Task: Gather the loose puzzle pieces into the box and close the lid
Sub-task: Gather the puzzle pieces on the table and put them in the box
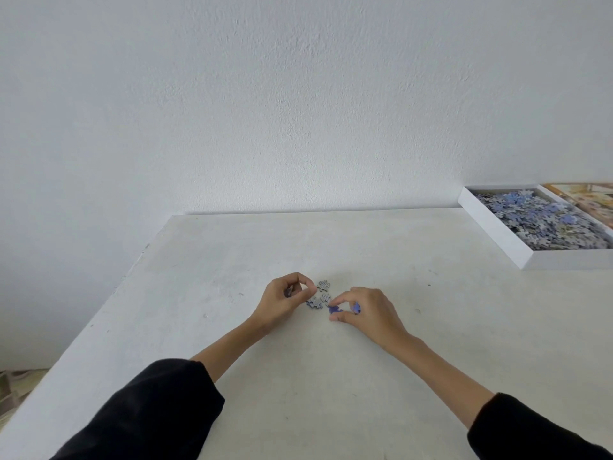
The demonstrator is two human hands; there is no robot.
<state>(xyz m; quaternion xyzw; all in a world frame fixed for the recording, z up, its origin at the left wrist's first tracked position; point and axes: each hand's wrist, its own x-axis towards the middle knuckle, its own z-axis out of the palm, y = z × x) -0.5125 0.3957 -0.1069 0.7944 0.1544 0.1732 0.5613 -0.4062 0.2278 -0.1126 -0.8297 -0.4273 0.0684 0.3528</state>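
Observation:
A few loose puzzle pieces [322,293], grey and blue, lie on the white table [298,376] between my hands. My left hand [282,305] is curled just left of them, with pieces tucked in its palm and thumb and forefinger pinched together. My right hand [366,315] pinches a blue piece [333,309] between thumb and forefinger, and another blue piece shows inside its curled fingers. The open white box [497,229], heaped with puzzle pieces, sits at the table's far right. Its lid [583,197], printed with a picture, lies just beyond the box.
The table's back edge meets a white wall [298,94]. The table's left edge runs diagonally, with floor [16,386] below it. Both forearms wear black sleeves.

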